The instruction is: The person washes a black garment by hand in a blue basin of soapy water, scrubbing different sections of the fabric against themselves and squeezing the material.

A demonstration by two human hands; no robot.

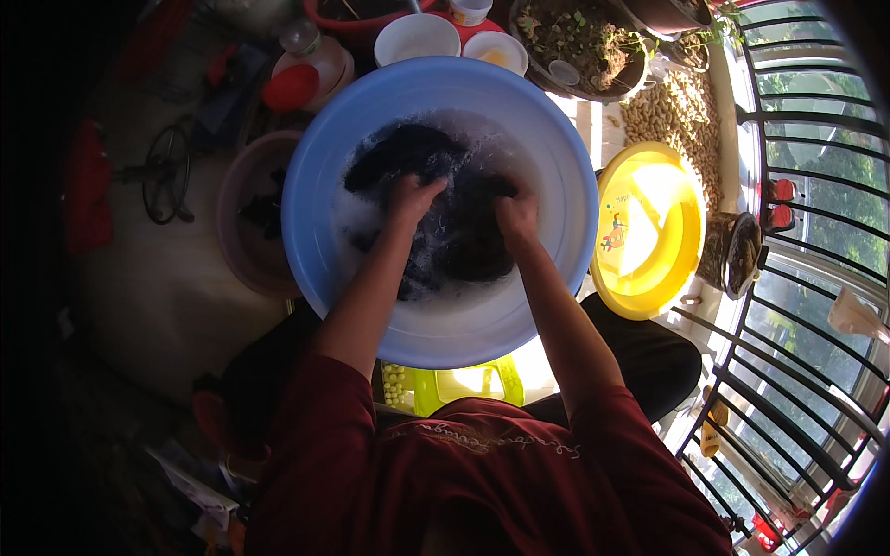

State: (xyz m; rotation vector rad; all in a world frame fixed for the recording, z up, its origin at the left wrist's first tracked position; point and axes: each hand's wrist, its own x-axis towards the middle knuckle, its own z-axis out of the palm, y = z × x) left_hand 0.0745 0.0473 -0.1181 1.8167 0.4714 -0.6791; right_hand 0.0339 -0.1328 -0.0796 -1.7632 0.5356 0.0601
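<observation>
the big round light-blue plastic basin (315, 185) fills the middle of the view, holding foamy water. in it lies a dark, soaked cloth (454, 232), spread from the centre toward twelve o'clock of the basin. the left hand (411, 199) presses down on the cloth just left of centre, fingers curled into the wet fabric and gripping a fold of it. the right hand (516, 213) sits just beside it at about two o'clock from the basin's centre, fingers bent and closed on another bunch of the same cloth.

at three o'clock of the basin leans a round yellow plastic lid or tray (649, 232), with a small coloured cartoon sticker near its left edge; its print is too small to tell. at nine o'clock, touching the blue rim, stands a dull brown-pink tub (236, 232) with dark items inside. at six o'clock a bright green plastic stool (464, 382) shows under the basin. at twelve o'clock stand two white round bowls (417, 37), and left of them a clear bottle with a red cap (311, 65). a clay pot of dry plants (575, 42) sits at one o'clock.
</observation>
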